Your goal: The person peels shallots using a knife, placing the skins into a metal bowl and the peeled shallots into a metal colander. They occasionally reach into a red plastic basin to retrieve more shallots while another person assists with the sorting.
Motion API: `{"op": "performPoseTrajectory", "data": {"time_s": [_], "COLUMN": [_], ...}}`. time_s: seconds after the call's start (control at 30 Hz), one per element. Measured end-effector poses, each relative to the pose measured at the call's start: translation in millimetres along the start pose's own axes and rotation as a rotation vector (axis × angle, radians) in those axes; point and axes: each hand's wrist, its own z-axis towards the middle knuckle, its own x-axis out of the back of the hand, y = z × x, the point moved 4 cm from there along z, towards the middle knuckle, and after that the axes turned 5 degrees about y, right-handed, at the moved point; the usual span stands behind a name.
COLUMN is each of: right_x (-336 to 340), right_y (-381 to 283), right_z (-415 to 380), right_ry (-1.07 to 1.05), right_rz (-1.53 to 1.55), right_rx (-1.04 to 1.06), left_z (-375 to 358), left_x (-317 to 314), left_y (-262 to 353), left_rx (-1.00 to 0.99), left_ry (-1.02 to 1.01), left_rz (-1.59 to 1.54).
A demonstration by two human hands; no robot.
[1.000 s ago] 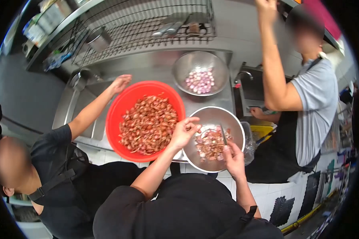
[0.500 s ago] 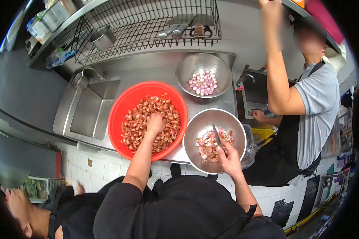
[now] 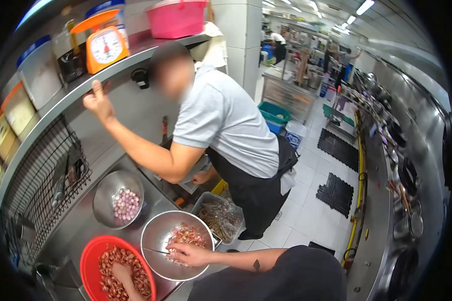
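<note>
My left hand [image 3: 121, 273] reaches into a red plastic basin [image 3: 87, 261] piled with unpeeled shallots [image 3: 138, 271]. Its fingertips are hidden among them. Over a steel mixing bowl [image 3: 153, 233], my right hand [image 3: 190, 255] is closed around a small knife [image 3: 155, 251], the blade pointing left. Shallot skins and trimmings [image 3: 188, 235] lie in that bowl. Behind it, a perforated steel colander [image 3: 104, 200] holds peeled, pale purple shallots [image 3: 126, 204].
A co-worker [image 3: 231, 120] in a grey shirt and black apron stands at the sink beyond my bowl, one arm raised to the shelf. A clear plastic-lined container [image 3: 221, 215] stands beside the bowl. A wire rack [image 3: 50, 185] hangs at left; an orange scale [image 3: 105, 47] sits on the shelf.
My view has swung to the right, bringing in the kitchen aisle and scale. My left hand is still in the shallots; the knife in my right hand now points left instead of away from me.
</note>
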Motion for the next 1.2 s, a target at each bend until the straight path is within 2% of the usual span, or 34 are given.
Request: {"op": "performPoseTrajectory", "data": {"time_s": [0.07,0.1,0.13,0.2,0.23,0.27,0.33,0.4,0.43,0.53,0.57,0.73,0.77,0.8,0.87,0.93,1.0,1.07,1.1,1.2], "right_x": [8,4,3,0,-2,-2,-7,-6,-7,-7,-8,-9,-13,-9,-9,-6,0,1,4,6], "right_y": [-34,-31,-26,-22,-21,-21,-22,-32,-34,-45,-52,-58,-44,-51,-51,-50,-45,-70,-75,-84], "right_z": [-2,-1,-2,-3,-2,-1,-1,2,3,8,8,7,7,7,9,9,14,14,13,12], "right_ry": [-0.130,-0.112,-0.112,-0.118,-0.127,-0.115,-0.123,-0.068,-0.088,-0.138,-0.162,-0.186,-0.138,-0.222,-0.053,-0.101,-0.031,-0.043,-0.076,-0.123], "right_rz": [0.120,0.153,0.155,0.184,0.184,0.179,0.180,0.106,0.122,0.059,0.102,0.173,0.177,0.155,0.049,0.088,-0.150,0.242,0.269,0.173], "right_rx": [-0.264,-0.197,-0.196,-0.179,-0.182,-0.168,-0.158,-0.100,-0.158,-0.143,-0.207,-0.227,-0.137,-0.275,0.026,-0.182,0.122,-0.199,-0.284,-0.256], "left_z": [-22,-20,-24,-48,-55,-66,-92,-113,-123,-145,-149,-155,-155,-156,-155,-156,-155,-154,-153,-153], "left_x": [50,67,72,83,86,89,97,93,93,90,97,101,104,106,103,116,116,120,120,126], "left_y": [10,15,16,28,38,49,84,106,116,131,137,139,140,140,137,140,138,138,138,140], "left_rx": [0.015,-0.176,-0.176,0.278,0.185,0.196,0.137,0.138,0.114,0.110,0.128,0.196,0.186,0.180,0.146,0.153,0.137,0.135,0.117,0.072], "left_ry": [0.189,0.364,0.366,-0.046,-0.154,-0.145,-0.290,-0.299,-0.318,-0.339,-0.328,-0.319,-0.314,-0.308,-0.333,-0.376,-0.365,-0.385,-0.382,-0.340], "left_rz": [-0.538,-0.778,-0.777,-1.750,-1.865,-1.867,-2.016,-1.939,-1.945,-1.936,-1.961,-1.967,-2.002,-2.033,-2.060,-2.071,-2.134,-2.157,-2.166,-2.127]}}
